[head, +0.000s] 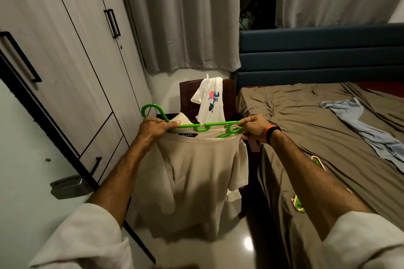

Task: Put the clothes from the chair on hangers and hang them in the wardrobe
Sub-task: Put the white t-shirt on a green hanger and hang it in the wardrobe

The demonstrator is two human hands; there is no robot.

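A green plastic hanger [203, 126] lies level in the air in front of me, its hook curling up to the left. A beige shirt [194, 172] hangs from it, collar label showing. My left hand [154, 126] grips the hanger's left end together with the shirt's shoulder. My right hand [253, 125], with an orange and black wristband, pinches the right end and the fabric there. Behind stands a dark wooden chair [188, 94]; a white printed t-shirt [209, 102] is draped over its back and a cream garment [180, 117] lies on its seat.
The wardrobe [72, 67] with black handles fills the left, its doors closed. A bed with a brown sheet [317, 120] lies on the right, carrying a blue cloth [367, 129] and spare hangers [298, 203]. Grey curtains [185, 17] hang behind the chair.
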